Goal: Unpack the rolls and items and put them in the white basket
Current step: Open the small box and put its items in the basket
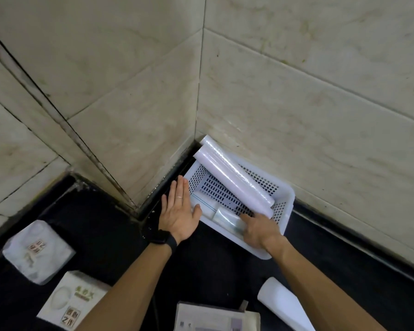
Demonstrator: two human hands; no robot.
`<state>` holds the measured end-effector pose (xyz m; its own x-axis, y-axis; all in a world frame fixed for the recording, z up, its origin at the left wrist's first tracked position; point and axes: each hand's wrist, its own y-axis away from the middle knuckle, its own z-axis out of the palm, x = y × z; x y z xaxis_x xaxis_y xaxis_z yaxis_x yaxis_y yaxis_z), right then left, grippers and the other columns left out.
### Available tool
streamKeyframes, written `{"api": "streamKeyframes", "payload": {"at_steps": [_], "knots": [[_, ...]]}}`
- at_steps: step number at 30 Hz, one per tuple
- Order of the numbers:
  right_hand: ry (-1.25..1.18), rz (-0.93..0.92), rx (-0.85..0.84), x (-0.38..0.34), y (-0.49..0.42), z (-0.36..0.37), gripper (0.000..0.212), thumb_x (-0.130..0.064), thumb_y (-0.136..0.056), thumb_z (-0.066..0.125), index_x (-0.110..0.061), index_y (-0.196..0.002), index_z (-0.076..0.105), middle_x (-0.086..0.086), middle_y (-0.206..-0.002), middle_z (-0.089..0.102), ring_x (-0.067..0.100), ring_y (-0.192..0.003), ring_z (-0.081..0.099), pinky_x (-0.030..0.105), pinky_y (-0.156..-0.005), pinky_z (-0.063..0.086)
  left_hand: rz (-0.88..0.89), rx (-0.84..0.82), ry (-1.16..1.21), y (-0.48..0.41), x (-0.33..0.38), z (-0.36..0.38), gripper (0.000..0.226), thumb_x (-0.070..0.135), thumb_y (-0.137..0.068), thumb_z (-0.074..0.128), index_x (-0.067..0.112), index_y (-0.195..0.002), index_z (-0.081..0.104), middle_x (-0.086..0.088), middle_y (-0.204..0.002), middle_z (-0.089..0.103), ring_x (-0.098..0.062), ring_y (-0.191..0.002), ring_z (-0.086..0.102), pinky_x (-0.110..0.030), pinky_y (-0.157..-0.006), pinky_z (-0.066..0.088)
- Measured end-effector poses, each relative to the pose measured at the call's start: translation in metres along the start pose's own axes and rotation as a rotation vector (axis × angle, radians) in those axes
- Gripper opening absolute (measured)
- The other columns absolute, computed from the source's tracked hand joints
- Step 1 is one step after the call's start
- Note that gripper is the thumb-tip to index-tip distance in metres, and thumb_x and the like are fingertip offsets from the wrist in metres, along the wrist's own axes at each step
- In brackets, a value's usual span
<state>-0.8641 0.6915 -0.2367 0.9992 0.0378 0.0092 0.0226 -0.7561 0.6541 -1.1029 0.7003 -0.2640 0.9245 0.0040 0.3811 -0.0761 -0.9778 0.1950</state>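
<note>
Right hand (256,231) grips packet (227,219) inside white basket (289,199); left hand (179,211) spread flat beside.

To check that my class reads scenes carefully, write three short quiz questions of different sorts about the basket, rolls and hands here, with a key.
1. True or false: the two long rolls lie wholly inside the white basket.
2. The left hand is: A gripping a roll; B open beside the basket; C inside the basket.
3. Fill in: the right hand holds the clear-wrapped pack at the basket's ____ end.
Key: 1 false, their ends overhang the far rim; 2 B; 3 near.
</note>
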Motion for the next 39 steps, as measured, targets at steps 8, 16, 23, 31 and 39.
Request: {"api": "streamKeyframes", "payload": {"at_steps": [8,16,23,31,39], "knots": [[-0.114,0.022,0.227,-0.003,0.0,0.013,0.029,-0.024,-0.092,0.057,-0.014,-0.118,0.049,0.01,-0.112,0.065,0.031,-0.092,0.067,0.039,-0.074,0.054,0.004,0.012,-0.006,0.0,0.001,0.001,0.079,0.047,-0.099,0.029,0.017,-0.151,-0.023,0.0,-0.159,-0.029,-0.017,-0.148,-0.022,-0.045,-0.12,-0.006],[-0.223,-0.023,0.287,0.003,0.01,0.01,0.032,-0.039,-0.091,0.056,-0.018,-0.115,0.06,0.005,-0.113,0.068,0.024,-0.095,0.067,0.033,-0.08,0.054,0.004,-0.025,-0.065,0.002,0.003,-0.005,0.079,0.051,-0.1,0.026,0.016,-0.146,-0.029,-0.001,-0.156,-0.034,-0.018,-0.147,-0.025,-0.049,-0.12,-0.004],[-0.542,0.002,0.691,0.011,0.021,0.002,0.043,-0.031,-0.094,0.06,-0.016,-0.134,0.055,0.007,-0.131,0.058,0.027,-0.119,0.053,0.036,-0.1,0.047,0.0,0.01,-0.122,0.002,0.004,-0.003,0.078,0.051,-0.1,0.022,0.015,-0.149,-0.026,-0.003,-0.157,-0.033,-0.019,-0.147,-0.024,-0.047,-0.119,-0.009],[-0.416,0.068,0.512,0.013,-0.007,-0.01,0.048,-0.038,-0.099,0.051,-0.023,-0.143,0.038,0.005,-0.14,0.05,0.027,-0.12,0.049,0.045,-0.099,0.048,-0.007,0.007,-0.158,0.001,0.006,-0.005,0.078,0.053,-0.1,0.02,0.013,-0.148,-0.026,-0.004,-0.158,-0.03,-0.021,-0.148,-0.023,-0.048,-0.12,-0.005],[-0.334,0.11,0.431,0.011,-0.022,-0.015,0.076,-0.059,-0.083,0.067,-0.031,-0.144,0.033,0.004,-0.131,0.046,0.026,-0.118,0.046,0.049,-0.095,0.052,-0.017,-0.012,-0.129,0.002,0.008,-0.008,0.079,0.052,-0.1,0.023,0.014,-0.15,-0.025,-0.004,-0.157,-0.033,-0.021,-0.149,-0.022,-0.048,-0.12,-0.006]]}}
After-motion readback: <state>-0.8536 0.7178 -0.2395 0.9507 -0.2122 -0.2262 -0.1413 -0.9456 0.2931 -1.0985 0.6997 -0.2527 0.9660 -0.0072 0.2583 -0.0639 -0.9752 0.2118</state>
